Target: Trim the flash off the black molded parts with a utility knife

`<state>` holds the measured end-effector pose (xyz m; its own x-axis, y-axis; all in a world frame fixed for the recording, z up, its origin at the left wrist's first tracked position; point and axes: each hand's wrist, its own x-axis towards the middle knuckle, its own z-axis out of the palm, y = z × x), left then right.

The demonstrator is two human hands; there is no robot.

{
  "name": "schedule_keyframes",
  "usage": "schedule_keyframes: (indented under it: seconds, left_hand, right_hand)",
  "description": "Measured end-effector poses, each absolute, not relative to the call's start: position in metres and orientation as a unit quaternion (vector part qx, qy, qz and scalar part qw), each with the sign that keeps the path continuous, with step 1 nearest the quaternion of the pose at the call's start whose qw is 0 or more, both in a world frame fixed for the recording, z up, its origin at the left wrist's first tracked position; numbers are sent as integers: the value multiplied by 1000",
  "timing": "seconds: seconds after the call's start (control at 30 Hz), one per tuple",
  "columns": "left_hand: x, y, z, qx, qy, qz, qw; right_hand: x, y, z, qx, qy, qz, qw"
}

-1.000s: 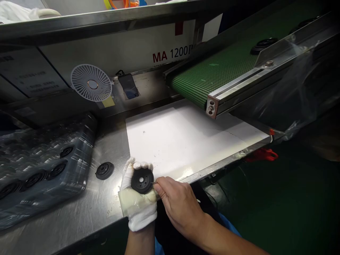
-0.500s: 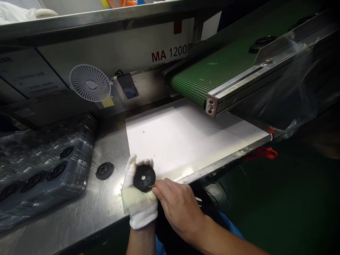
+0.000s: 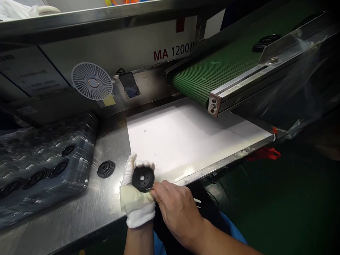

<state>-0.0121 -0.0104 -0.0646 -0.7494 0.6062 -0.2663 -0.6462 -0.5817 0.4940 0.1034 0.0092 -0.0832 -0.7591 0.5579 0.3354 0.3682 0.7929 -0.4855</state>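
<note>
Gloved L hand point(image 3: 136, 207) gripping black rubber disc point(image 3: 143, 179), bare R hand point(image 3: 178, 209) pinching small blade point(image 3: 150, 189) at rim: a slip could nick disc or glove.

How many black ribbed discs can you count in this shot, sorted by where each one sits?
Black ribbed disc in the left hand: 1
Loose on the steel bench: 1
In the clear plastic tray: 4 visible
On the green conveyor belt: 2
Total visible: 8
</note>
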Motion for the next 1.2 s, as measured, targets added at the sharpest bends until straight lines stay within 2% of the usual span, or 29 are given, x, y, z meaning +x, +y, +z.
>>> schedule_keyframes:
  seconds: [0.1,0.27,0.63,0.83,1.1,1.2]
  left_hand:
    - [-10,-15,-61,-27,313,889,332]
    - [-13,-28,-55,-19,297,833,467]
    - [-12,-11,-61,-68,278,880,378]
    - [-12,-25,-58,-8,294,814,500]
    - [-10,-4,-67,-58,292,870,393]
    - [-11,-11,-68,-39,288,865,410]
  right_hand:
    - [103,9,-82,-242,-917,204,242]
    - [107,21,-80,-249,-916,205,238]
    - [102,9,-86,-260,-916,188,242]
    - [112,22,-84,-257,-916,190,243]
    - [108,8,-91,-265,-913,185,247]
    - [106,7,-90,-258,-916,188,245]
